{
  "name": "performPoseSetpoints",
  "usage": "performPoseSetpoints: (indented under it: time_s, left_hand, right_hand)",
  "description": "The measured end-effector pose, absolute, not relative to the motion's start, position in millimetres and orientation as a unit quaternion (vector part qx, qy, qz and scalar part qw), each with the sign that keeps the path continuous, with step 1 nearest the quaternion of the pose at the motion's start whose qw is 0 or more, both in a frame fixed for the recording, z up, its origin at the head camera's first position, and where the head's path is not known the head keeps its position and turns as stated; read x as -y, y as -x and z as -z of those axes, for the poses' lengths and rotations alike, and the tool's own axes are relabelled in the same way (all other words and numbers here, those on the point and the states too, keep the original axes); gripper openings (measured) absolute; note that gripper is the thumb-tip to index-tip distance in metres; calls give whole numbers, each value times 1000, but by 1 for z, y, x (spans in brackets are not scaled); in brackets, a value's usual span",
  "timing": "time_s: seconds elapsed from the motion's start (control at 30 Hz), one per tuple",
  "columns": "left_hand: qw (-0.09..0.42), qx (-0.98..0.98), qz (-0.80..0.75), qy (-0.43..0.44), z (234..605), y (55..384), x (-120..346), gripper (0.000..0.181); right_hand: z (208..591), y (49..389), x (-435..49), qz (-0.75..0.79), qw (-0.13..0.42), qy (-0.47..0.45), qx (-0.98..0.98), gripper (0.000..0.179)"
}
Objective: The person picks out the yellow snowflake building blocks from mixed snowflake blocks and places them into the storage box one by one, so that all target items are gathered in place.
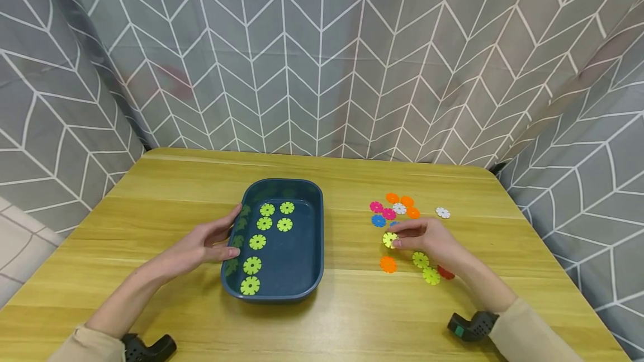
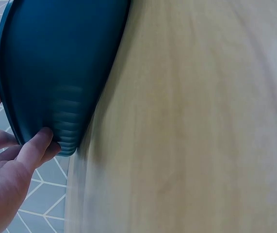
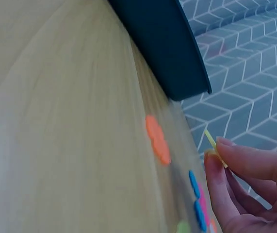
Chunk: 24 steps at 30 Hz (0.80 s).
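Note:
A dark blue rectangular plastic tub stands on the table with several yellow-green notched discs lying inside, most in a line along its left side. My left hand holds the tub's left side, with digits at the rim and against the outer wall. To the right of the tub, my right hand pinches one yellow-green notched disc between thumb and fingertips, just above the table; the right wrist view shows this disc edge-on.
Loose notched discs lie around my right hand: orange, pink, blue, white, red and yellow-green. A grey patterned curtain hangs behind the wooden table.

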<state>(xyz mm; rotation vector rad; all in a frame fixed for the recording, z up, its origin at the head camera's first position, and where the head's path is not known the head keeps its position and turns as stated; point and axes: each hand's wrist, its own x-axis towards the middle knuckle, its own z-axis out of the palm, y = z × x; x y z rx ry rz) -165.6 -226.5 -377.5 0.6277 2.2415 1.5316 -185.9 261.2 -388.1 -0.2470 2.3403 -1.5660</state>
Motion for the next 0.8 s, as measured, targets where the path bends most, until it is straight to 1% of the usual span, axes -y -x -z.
performPoseSetpoints:
  time_s: [0.2,0.4,0.8]
  left_hand:
    - [178,-789,-545,-221,378,165,227,87]
    - [183,-782,-550,-227,378,166,226,86]
    - [179,-785,-548,-227,378,166,226,86]
  right_hand:
    - [377,185,-245,547,167,68,-818,40]
    - [366,185,-226,554,181,89,-808,38]
    - [349,191,-188,540,165,126,-816,32]
